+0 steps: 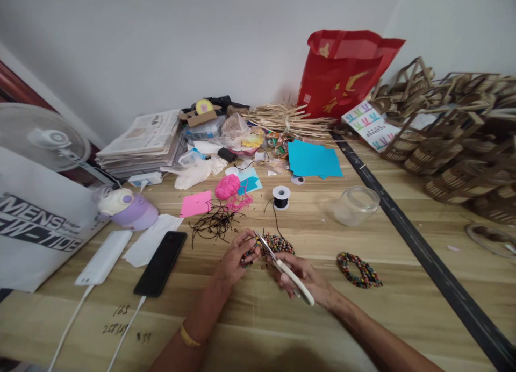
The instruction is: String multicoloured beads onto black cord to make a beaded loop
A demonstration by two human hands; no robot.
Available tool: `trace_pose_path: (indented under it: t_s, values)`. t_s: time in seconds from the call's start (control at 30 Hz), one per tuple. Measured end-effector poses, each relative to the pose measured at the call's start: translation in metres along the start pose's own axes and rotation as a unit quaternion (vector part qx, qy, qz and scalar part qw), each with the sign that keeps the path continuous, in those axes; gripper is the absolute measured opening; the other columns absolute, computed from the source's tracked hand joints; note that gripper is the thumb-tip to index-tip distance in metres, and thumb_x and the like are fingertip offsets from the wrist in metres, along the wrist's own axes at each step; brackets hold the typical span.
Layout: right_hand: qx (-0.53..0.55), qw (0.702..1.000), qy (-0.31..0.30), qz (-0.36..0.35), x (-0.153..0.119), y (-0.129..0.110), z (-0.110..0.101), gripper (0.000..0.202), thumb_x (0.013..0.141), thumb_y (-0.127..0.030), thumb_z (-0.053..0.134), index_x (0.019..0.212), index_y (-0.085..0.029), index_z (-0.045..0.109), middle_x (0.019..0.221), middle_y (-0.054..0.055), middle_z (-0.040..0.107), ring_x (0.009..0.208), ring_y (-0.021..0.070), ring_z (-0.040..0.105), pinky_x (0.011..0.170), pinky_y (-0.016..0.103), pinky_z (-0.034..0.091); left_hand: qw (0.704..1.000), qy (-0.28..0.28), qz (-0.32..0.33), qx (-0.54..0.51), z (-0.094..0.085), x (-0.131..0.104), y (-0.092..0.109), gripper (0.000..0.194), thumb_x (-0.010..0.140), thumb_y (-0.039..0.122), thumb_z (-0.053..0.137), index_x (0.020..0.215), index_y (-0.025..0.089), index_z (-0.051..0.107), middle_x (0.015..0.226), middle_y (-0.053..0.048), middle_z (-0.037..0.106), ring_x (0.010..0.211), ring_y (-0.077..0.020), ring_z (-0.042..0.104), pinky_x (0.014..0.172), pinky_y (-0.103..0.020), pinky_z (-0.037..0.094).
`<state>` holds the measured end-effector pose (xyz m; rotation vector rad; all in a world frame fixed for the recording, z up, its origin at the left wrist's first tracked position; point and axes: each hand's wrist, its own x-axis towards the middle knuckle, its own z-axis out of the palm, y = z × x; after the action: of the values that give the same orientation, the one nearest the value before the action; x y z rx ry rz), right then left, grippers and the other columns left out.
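Fingers of my left hand (234, 258) are closed around a string of small multicoloured beads (249, 260). In my right hand (308, 278) is a pair of scissors (291, 275) with white handles. Their blade tips point up and left, close to the beads at my left fingertips; whether they touch is too small to tell. Just behind the scissors lies a heap of multicoloured beads (279, 244). Black cord runs down toward that heap from a white spool (281, 198). Off to the right, a coiled beaded strand (358, 271) rests on the wooden table.
Black cord pieces (215, 221), pink yarn (227, 186) and blue paper (314, 159) lie beyond my hands. A glass jar (356, 206) stands at right, near woven baskets (433, 157). A black phone (160, 264) and a white power bank (104, 258) with cables are at left.
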<state>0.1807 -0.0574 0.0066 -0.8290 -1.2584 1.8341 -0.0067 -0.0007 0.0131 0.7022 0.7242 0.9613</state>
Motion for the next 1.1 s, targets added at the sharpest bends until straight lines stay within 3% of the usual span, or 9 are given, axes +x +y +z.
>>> trace_pose_path:
  t_s: [0.2,0.47,0.67,0.77,1.1]
  values:
    - [-0.052,0.999,0.001,-0.014,-0.001,0.006,-0.005,0.049,0.080,-0.047,0.065,0.117,-0.019,0.052,0.062,-0.008,0.039,0.048,0.0050,0.036,0.042,0.015,0.033,1.000,-0.003,0.000,-0.019,0.001,0.000,0.000,0.032,0.067,0.031,0.075,0.084,0.016,0.053,0.053,0.007,0.056,0.032,0.0019,0.028,0.044,-0.016,0.027]
    - [-0.094,0.995,0.015,-0.012,0.000,0.005,-0.006,0.054,0.078,-0.050,0.065,0.120,-0.019,0.051,0.066,-0.006,0.037,0.052,0.0067,0.035,0.043,0.016,0.030,0.999,-0.002,-0.004,-0.038,0.000,0.001,0.000,0.031,0.065,0.029,0.077,0.083,0.016,0.055,0.055,0.005,0.059,0.033,0.0014,0.031,0.045,-0.017,0.032]
    - [-0.152,0.987,0.037,-0.043,0.001,0.005,-0.006,0.049,0.080,-0.047,0.064,0.115,-0.015,0.054,0.067,-0.005,0.037,0.057,0.0084,0.032,0.048,0.019,0.027,0.998,0.019,0.001,-0.054,0.007,-0.001,0.004,0.032,0.062,0.027,0.080,0.080,0.015,0.056,0.056,0.001,0.063,0.038,-0.0030,0.043,0.047,-0.017,0.035]
    - [-0.202,0.977,0.044,-0.060,0.001,0.005,-0.008,0.044,0.081,-0.043,0.063,0.114,-0.015,0.056,0.068,-0.004,0.040,0.060,0.0095,0.034,0.051,0.020,0.030,0.998,0.037,-0.006,-0.055,0.010,-0.002,0.008,0.035,0.058,0.025,0.083,0.080,0.014,0.058,0.057,0.000,0.064,0.042,-0.0049,0.048,0.048,-0.017,0.038]
    - [-0.336,0.929,0.054,-0.143,-0.001,0.004,-0.008,0.045,0.086,-0.039,0.058,0.123,-0.014,0.050,0.085,0.003,0.060,0.071,0.0142,0.054,0.067,0.023,0.047,0.998,0.042,-0.005,-0.051,0.008,-0.002,0.006,0.033,0.051,0.024,0.085,0.071,0.013,0.061,0.048,0.005,0.054,0.040,-0.0040,0.045,0.047,-0.017,0.038]
